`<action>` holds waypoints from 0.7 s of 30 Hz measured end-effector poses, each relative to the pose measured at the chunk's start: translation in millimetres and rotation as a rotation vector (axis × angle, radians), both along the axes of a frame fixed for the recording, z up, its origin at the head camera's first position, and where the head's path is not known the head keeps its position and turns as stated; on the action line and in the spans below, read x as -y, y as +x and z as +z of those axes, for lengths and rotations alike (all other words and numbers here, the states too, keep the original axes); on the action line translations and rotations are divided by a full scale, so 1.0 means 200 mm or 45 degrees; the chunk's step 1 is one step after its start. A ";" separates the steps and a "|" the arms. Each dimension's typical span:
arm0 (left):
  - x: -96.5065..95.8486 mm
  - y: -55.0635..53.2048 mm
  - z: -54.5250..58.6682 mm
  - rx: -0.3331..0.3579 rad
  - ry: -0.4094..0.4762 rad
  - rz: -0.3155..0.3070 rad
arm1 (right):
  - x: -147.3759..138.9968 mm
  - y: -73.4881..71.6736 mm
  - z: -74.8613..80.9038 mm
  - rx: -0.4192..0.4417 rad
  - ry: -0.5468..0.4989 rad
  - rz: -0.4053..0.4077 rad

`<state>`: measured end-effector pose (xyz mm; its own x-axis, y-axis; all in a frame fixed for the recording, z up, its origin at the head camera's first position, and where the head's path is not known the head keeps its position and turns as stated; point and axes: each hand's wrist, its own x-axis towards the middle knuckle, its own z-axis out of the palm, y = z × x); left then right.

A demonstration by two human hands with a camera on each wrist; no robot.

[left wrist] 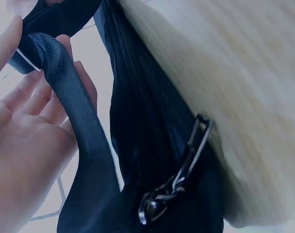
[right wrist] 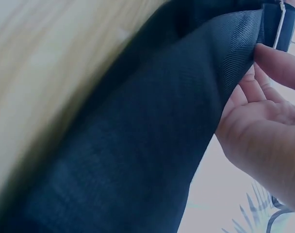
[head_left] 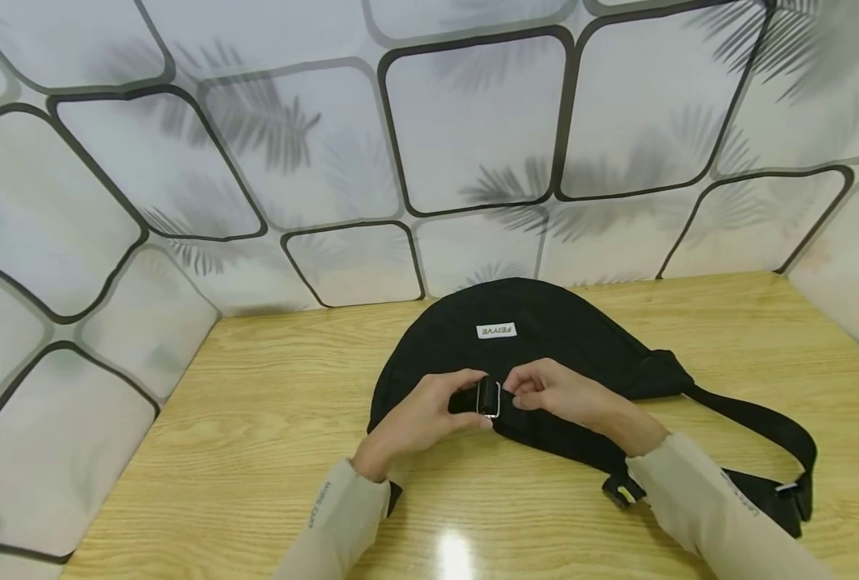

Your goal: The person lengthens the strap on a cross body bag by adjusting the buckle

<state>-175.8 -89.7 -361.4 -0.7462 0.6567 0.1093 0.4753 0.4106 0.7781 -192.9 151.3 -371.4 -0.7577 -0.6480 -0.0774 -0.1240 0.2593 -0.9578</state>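
A black sling bag with a small white label lies on the table. Over its near edge, my left hand grips a metal strap buckle between thumb and fingers, with black webbing doubled through it. In the left wrist view the strap runs from that hand down beside the bag's zipper and metal zipper pulls. Just right of the buckle, my right hand pinches the wide strap between thumb and fingers, as the right wrist view shows.
The bag's long strap loops to the right over the wooden table. A black plastic clip lies by the right sleeve. Patterned panels stand at the back and both sides.
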 end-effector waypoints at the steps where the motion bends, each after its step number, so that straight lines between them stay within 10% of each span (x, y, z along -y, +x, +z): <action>1: 0.00 0.00 0.00 -0.004 -0.005 -0.010 | 0.01 0.00 0.00 0.000 -0.009 0.005; 21: 0.02 0.00 0.02 0.016 -0.070 0.088 | -0.08 0.01 0.01 0.044 0.054 -0.007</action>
